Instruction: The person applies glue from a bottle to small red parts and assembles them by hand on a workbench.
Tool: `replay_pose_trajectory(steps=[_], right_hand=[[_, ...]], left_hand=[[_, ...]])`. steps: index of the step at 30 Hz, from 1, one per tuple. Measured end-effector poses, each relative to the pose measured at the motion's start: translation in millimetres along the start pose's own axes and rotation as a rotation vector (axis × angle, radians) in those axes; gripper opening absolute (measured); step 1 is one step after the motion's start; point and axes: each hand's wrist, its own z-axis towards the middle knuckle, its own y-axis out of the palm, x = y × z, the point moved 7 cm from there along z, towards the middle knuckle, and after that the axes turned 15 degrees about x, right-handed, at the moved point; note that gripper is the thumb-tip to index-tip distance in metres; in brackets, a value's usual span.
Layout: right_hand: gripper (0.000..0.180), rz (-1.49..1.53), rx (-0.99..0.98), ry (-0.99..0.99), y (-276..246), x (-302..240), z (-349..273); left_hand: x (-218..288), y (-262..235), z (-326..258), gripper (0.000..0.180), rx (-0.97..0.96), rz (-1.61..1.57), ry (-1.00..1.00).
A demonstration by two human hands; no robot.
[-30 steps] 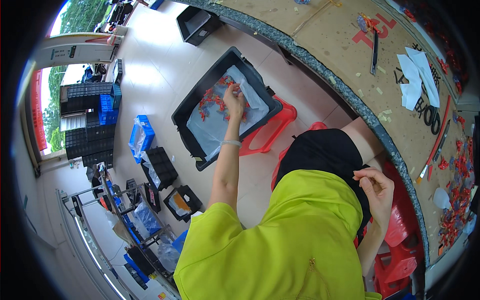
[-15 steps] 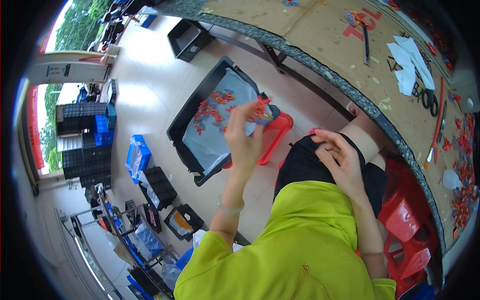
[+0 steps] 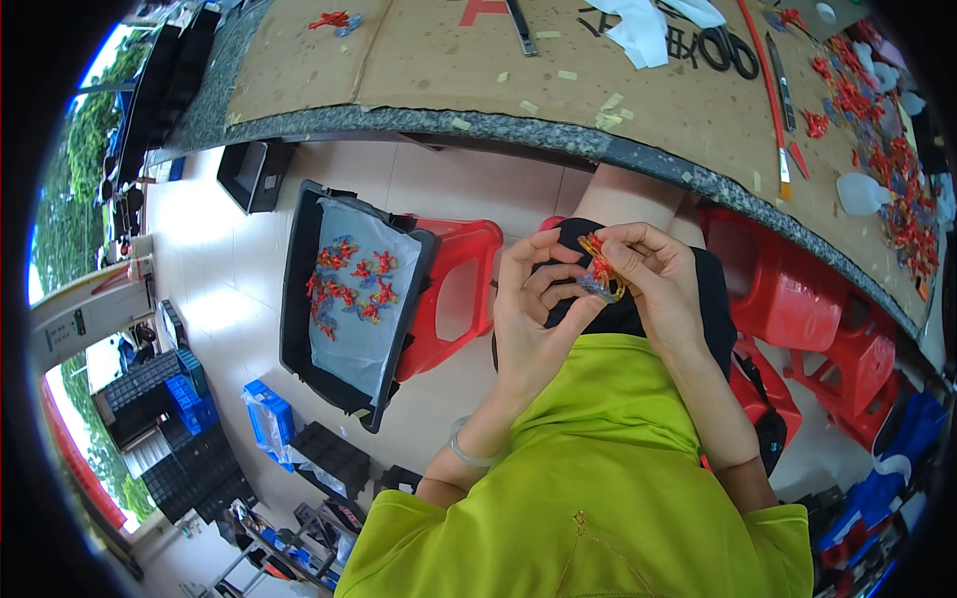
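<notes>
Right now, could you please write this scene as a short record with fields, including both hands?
Right hand: pinches a small red, yellow and blue piece
Left hand: fingers curled close to that piece; contact unclear
Person's left: black tray with pale liner, similar pieces on it
Worktable: cardboard cover, scissors, red-handled brush, heap of red and blue pieces at right

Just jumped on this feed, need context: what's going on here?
A seated person holds a small red, blue and yellow piece over their lap. The right hand pinches it; the left hand is curled close, contact unclear. To the person's left, similar pieces lie spread on a pale liner in a black tray. More sit piled on the cardboard-covered table, at right.
</notes>
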Motion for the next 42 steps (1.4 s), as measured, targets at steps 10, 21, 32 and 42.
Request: replay_pose_trajectory(steps=[10, 21, 32, 42], right_hand=[[0.016, -0.134, 0.067, -0.260, -7, -15, -5], [0.021, -0.128, -0.003, -0.139, -11, -9, 4], [0.019, -0.135, -0.102, -0.030, -16, -15, 12], [0.014, -0.263, -0.254, -0.282, -11, -26, 9]], left_hand=[[-11, 7, 0, 0.053, -0.002, -0.068, -0.121], [-24, 1, 4, 0.047, 0.003, -0.182, -0.238], [-40, 0, -3, 0.036, -0.059, -0.422, -0.499], [-40, 4, -4, 0.032, -0.137, -0.545, -0.604]])
